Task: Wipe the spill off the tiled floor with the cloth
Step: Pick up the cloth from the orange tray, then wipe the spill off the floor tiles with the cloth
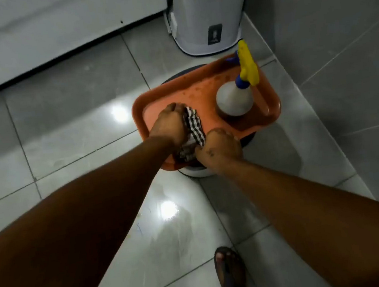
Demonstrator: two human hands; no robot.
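A black-and-white checked cloth (193, 129) is bunched over the near end of an orange tray (176, 91). My left hand (169, 124) grips its far end and my right hand (219, 148) grips its near end, both fists closed tight on it. A wet, shiny patch of spill (169, 229) lies on the grey tiled floor (70, 132) between my forearms, just in front of my foot.
A spray bottle (235, 98) with a yellow and blue trigger stands on the tray's right end. The tray rests on a round stool or bucket (196, 173). A white bin (205, 17) stands behind, a tiled wall (338, 57) to the right, my sandalled foot (230, 272) below.
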